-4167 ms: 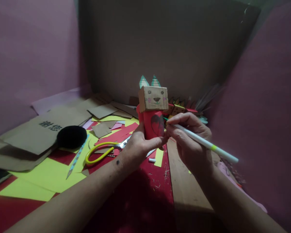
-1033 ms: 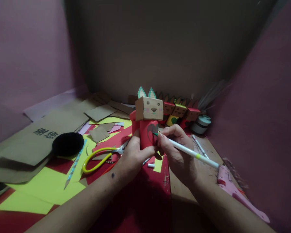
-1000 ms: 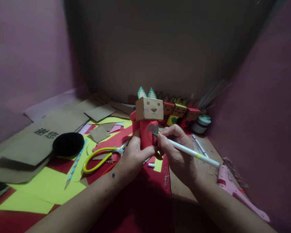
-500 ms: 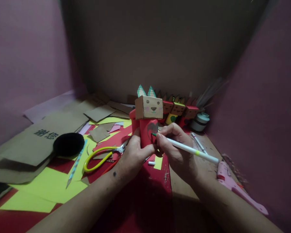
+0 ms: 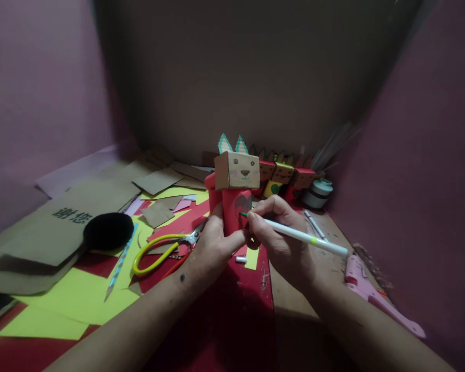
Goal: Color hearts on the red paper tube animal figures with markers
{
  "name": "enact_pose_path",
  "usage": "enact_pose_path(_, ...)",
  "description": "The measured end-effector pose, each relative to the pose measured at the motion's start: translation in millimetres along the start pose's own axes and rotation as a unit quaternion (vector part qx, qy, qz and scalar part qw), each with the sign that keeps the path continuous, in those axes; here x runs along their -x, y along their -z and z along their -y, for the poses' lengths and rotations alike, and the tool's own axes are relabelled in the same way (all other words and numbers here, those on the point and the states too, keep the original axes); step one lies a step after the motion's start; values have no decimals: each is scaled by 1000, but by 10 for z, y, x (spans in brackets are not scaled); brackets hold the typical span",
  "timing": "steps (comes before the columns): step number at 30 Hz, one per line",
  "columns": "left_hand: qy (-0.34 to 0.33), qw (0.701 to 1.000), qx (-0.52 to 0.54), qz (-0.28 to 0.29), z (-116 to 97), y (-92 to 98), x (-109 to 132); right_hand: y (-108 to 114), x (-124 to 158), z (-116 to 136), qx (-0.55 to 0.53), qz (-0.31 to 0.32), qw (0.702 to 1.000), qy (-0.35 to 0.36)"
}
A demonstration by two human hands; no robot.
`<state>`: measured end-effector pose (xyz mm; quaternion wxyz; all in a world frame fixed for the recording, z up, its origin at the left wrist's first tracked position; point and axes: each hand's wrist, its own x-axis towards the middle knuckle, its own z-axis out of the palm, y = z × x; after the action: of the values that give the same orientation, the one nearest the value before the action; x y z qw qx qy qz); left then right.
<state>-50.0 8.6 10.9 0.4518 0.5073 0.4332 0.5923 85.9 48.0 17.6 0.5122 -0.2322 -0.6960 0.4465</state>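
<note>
My left hand (image 5: 213,240) grips a cardboard animal figure (image 5: 243,173) low on its red tube body. The figure has a box head with a drawn face, and its two pointed ears are edged in teal. A dark heart shape (image 5: 243,202) is on the front of the body, partly behind my fingers. My right hand (image 5: 281,235) is closed round a white marker (image 5: 306,236) with a green tip, which is at the heart's lower part. Left of my left hand lie yellow-handled scissors (image 5: 158,253), their blades partly hidden by the hand.
Several similar figures (image 5: 282,173) stand at the back beside a pale jar (image 5: 318,192). A pink glue gun (image 5: 375,294) and another marker (image 5: 314,224) lie to the right. Yellow paper (image 5: 77,294), cardboard (image 5: 58,222), a striped pencil (image 5: 120,263) and a round black object (image 5: 108,231) cover the left.
The marker tip has shifted slightly left over the heart. Both hands keep their hold, and the whole view has shifted a little.
</note>
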Motion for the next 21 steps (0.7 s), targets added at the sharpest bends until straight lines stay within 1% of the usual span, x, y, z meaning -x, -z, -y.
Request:
enact_pose_path(4,10,1000,16,8,-29,-24,5,-30,-14,-8,-39,-37,999,0)
enact_pose_path(6,13,1000,22,8,-34,-31,5,-37,-11,-12,-43,-46,998,4)
enact_pose_path(8,5,1000,19,6,-35,-34,4,-28,1,-13,-26,-39,999,7)
enact_pose_path(12,-16,1000,14,7,-38,-39,0,3,20,-11,38,-7,999,6)
enact_pose_path(14,-14,1000,9,7,-43,-41,-1,3,15,-12,32,-10,999,7)
enact_pose_path(18,-1,1000,9,0,-44,-39,1,-13,1,-19,-24,-24,999,10)
enact_pose_path(21,-4,1000,15,5,-26,-33,0,-9,1,-32,-6,-17,1000,17)
